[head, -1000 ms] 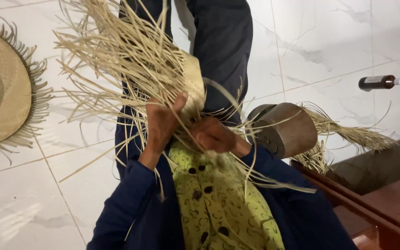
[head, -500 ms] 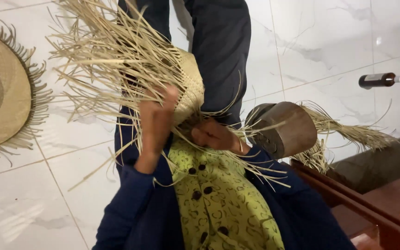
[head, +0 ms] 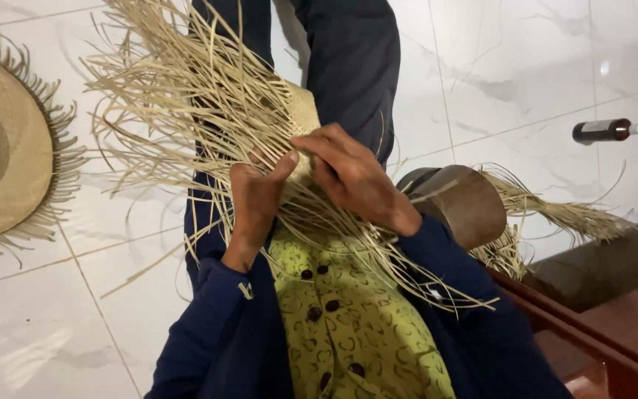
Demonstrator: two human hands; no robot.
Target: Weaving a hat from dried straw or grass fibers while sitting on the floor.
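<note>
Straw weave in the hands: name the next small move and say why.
Probably fold the strand pinched under the left hand thumb across the woven patch and tuck it. Both hands meet at that edge, the right hand presses the weave flat, and many loose straw strands fan out unwoven.

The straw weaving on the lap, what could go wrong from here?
1. Both hands, left hand and right hand, pinch the half-woven straw piece at one spot; a slip may loosen the weave.
2. Its long loose strands splay and cross, so they could tangle or snap.
</note>
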